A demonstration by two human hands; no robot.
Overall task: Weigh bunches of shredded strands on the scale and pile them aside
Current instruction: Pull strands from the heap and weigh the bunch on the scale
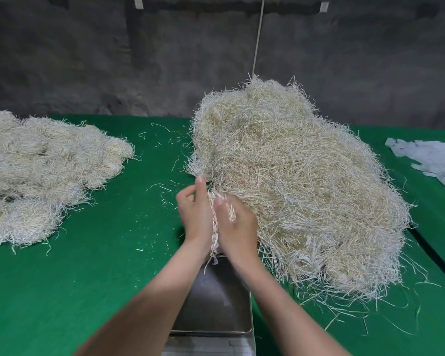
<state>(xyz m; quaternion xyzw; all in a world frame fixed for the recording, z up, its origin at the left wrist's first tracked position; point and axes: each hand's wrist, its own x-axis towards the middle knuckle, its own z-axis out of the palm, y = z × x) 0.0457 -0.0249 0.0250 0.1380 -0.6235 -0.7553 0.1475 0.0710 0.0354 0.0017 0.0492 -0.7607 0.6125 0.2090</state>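
A big loose heap of pale shredded strands [293, 181] lies on the green table, right of centre. At the heap's near left edge, my left hand [194, 211] and my right hand [238, 224] hold a small bunch of strands [214, 227] between them. Its ends hang down over the scale. The metal scale [213, 304] sits under my forearms at the bottom centre, and its pan holds nothing but a few stray bits. A pile of separate bunches [41, 170] lies at the left.
The table is covered with a green cloth [108, 253] dotted with stray strands. White paper scraps [432, 160] lie at the far right. A dark wall stands behind the table, and a thin pole [257, 37] rises behind the heap.
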